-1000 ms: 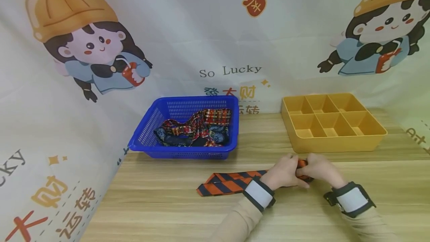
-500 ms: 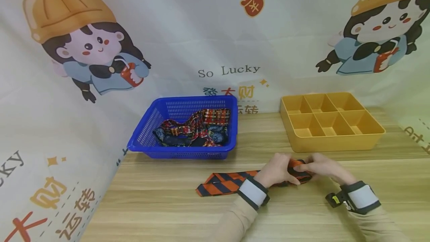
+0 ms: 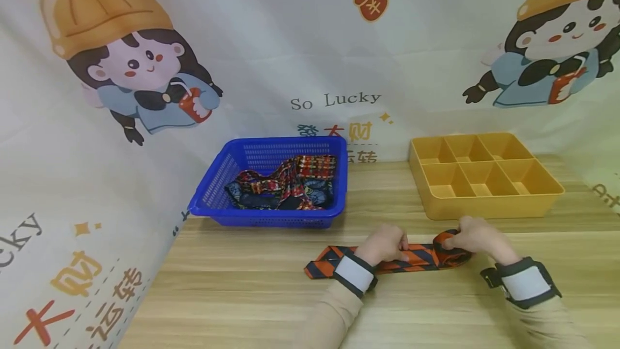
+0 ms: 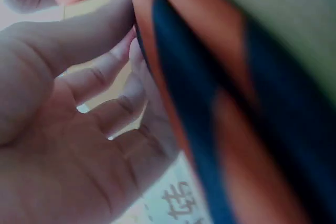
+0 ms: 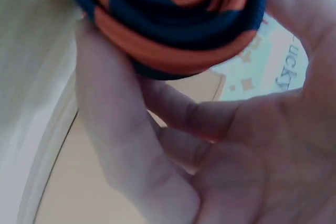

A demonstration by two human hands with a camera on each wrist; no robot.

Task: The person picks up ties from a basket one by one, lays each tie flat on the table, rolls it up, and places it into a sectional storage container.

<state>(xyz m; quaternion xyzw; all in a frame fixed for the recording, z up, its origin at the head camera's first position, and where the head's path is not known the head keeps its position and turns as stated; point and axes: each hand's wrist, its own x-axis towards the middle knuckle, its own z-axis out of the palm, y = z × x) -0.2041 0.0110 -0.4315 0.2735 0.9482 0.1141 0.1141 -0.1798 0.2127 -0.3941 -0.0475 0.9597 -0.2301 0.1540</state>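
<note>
An orange and navy striped necktie (image 3: 421, 258) lies across the table, its right end wound into a coil and its pointed tail stretching left. My right hand (image 3: 479, 238) grips the coil (image 5: 173, 30); the right wrist view shows its spiral layers between thumb and fingers. Partway along the flat length, my left hand (image 3: 385, 244) pinches the tie between thumb and fingers. Close up in the left wrist view, the folded striped fabric (image 4: 210, 103) runs past the left thumb and fingertips.
A blue basket (image 3: 266, 213) at the back left holds plaid and dark patterned neckties (image 3: 290, 176). Behind my right hand stands a yellow organizer box (image 3: 494, 206) with several compartments. A printed cloth (image 3: 271, 42) hangs behind the wooden table (image 3: 242, 306).
My left hand has shifted left along the tie, away from the coil, and my right hand slightly right with it. More flat tie shows between them, and the tail end has moved right.
</note>
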